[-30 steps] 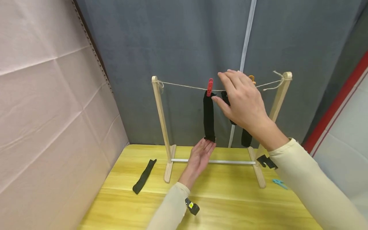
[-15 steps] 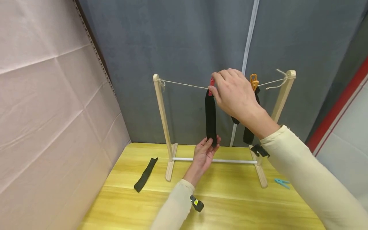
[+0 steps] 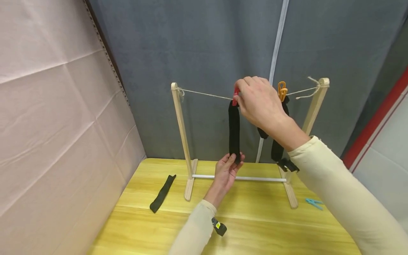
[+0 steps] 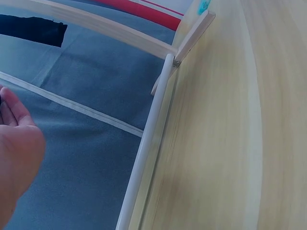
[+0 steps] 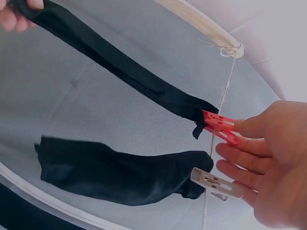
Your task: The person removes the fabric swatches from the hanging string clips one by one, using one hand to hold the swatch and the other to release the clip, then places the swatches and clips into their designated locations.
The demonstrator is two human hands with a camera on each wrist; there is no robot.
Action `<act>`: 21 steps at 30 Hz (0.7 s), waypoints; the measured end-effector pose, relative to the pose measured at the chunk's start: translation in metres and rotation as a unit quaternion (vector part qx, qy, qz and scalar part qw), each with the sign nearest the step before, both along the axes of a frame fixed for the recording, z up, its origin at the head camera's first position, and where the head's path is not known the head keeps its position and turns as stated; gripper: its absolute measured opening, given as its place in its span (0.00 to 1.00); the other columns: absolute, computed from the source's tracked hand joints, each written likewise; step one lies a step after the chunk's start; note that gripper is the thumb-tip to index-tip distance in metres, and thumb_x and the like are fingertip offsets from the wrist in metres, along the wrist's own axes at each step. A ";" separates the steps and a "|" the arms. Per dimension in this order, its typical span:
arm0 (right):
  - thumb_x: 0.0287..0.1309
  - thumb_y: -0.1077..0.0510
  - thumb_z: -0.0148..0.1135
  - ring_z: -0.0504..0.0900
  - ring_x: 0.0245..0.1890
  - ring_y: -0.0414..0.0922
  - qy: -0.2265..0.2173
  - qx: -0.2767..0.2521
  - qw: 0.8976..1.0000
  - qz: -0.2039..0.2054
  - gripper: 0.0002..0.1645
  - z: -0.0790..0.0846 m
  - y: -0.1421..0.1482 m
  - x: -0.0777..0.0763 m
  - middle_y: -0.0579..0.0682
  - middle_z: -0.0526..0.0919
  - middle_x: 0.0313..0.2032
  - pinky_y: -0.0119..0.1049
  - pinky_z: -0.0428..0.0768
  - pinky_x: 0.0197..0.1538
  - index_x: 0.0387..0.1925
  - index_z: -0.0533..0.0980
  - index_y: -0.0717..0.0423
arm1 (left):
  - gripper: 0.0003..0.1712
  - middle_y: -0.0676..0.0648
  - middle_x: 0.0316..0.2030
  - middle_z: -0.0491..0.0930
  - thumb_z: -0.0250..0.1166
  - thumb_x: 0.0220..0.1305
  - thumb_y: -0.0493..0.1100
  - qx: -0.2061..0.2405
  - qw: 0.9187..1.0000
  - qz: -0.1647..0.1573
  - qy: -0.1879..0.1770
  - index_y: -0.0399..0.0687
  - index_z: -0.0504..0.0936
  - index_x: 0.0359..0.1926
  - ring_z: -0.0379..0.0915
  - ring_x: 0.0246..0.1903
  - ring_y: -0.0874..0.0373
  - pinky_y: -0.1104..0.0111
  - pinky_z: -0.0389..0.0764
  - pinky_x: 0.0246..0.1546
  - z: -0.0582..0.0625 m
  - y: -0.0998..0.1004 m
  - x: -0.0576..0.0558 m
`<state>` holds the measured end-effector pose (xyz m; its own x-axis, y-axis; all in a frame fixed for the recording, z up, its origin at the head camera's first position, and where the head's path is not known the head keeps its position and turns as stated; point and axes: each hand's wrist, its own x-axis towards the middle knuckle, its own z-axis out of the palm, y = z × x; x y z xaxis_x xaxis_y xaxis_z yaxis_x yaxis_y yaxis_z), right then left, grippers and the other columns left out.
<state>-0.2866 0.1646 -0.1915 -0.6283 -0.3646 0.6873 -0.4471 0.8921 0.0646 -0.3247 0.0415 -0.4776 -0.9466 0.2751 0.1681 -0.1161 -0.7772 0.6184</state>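
A long black sock (image 3: pixel 234 131) hangs from the string (image 3: pixel 207 94), held there by a red clothespin (image 5: pixel 220 125). My right hand (image 3: pixel 259 101) pinches the red clothespin between thumb and index finger. With thumb and fingers, my left hand (image 3: pixel 225 173) holds the sock's lower end. A second black sock (image 5: pixel 124 172) hangs beside it from a pale clothespin (image 5: pixel 216 183), close under my right fingers. Farther right, an orange clothespin (image 3: pixel 282 92) holds another black sock (image 3: pixel 277 150). My right hand and forearm partly hide these two in the head view.
Two wooden posts (image 3: pixel 181 131) joined by a white rod (image 3: pixel 261 179) carry the string. On the wooden table (image 3: pixel 255 226), a black sock (image 3: pixel 162 194) lies at left and a light-blue clothespin (image 3: pixel 313 203) at right. A grey curtain (image 3: pixel 204 46) hangs behind.
My right hand has moved left and taken hold of the red clothespin. My left fingers, earlier flat under the sock's lower end, now grip it.
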 end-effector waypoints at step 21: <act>0.66 0.63 0.71 0.86 0.43 0.58 0.057 -0.156 0.983 0.074 0.02 0.007 0.009 0.005 0.54 0.93 0.37 0.54 0.81 0.60 0.37 0.88 0.58 | 0.14 0.40 0.54 0.89 0.58 0.79 0.33 0.021 1.000 0.002 0.011 0.44 0.90 0.53 0.91 0.51 0.54 0.63 0.89 0.58 0.016 -0.012 0.001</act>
<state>-0.2811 0.1736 -0.1843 -0.4960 -0.2060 0.8435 -0.5795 0.8020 -0.1449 -0.3238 0.0295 -0.4611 -0.9436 0.2633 0.2008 -0.0990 -0.8029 0.5878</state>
